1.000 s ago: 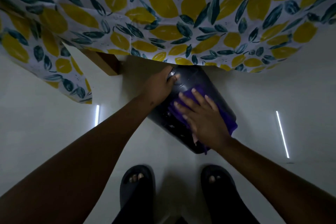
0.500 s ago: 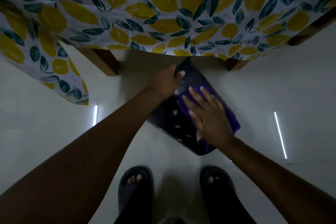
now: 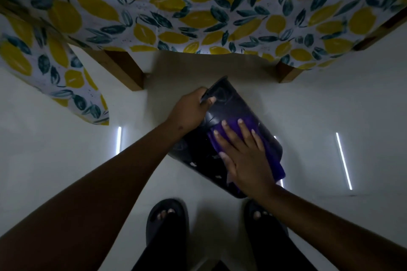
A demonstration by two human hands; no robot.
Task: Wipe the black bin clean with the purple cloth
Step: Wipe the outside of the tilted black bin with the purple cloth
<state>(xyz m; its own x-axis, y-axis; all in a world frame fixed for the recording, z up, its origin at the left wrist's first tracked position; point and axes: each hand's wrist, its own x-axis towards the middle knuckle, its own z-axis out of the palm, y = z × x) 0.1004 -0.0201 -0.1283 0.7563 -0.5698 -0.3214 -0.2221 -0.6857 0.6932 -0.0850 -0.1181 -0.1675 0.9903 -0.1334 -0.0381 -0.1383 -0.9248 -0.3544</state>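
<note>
Head view, looking down: black bin (image 3: pixel 229 108) held tilted above the pale floor (image 3: pixel 66 156), just in front of two dark sandals (image 3: pixel 167 222), below the hem of a lemon-print tablecloth (image 3: pixel 198 6) draped over a wooden-legged counter (image 3: pixel 123 70).

Left hand (image 3: pixel 189 110) clamped on the bin's upper-left edge, thumb over the face, fingers wrapped behind and out of sight; grip closed firmly on the bin. Right hand (image 3: pixel 246 156) pressed flat on the purple cloth (image 3: pixel 273 156), fingers spread and extended, palm down; grip wide and open, pinning the cloth against the bin's side rather than pinching it. Cloth bunched under palm and fingers, with a fold spilling past the bin's right edge.

Long axis of the bin running diagonally from the far end near the left hand to the near end by the right foot. Right fingertips pointing up that axis, toward the left hand. Bare glossy plastic lying ahead of the fingertips, between the two hands; pale specks visible left of the right hand, on the lower face.

Probable step: mid-wipe on the outer wall. Next stroke likely along the axis or sideways toward the specks. Right hand nearer the unwiped patch; left better kept as the anchor. Possible snag: cloth slipping from under a flat palm.
</note>
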